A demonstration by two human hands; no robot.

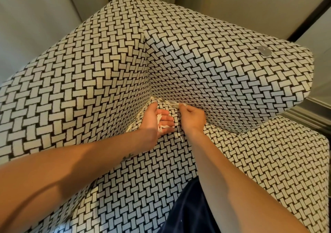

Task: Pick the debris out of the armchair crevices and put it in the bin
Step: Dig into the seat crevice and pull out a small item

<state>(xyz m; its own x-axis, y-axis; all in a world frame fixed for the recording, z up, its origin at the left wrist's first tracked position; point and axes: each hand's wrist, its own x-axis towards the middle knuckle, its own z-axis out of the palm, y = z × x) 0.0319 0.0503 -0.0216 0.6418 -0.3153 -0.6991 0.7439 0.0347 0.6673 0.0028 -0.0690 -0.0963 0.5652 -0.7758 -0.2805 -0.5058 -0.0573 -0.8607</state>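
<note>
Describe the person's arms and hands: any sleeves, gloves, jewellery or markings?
Both forearms are bare, with no sleeves in view. The left hand and right hand wear no gloves, and no rings or watch show. A small dark tattoo marks the left forearm.

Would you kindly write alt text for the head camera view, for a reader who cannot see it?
A person's right hand pinches a pale scrap from the back-corner crevice of a basket-weave armchair, while the left hand holds white scraps.

Head camera looks steeply down (close in) onto the armchair [111,68].
</note>
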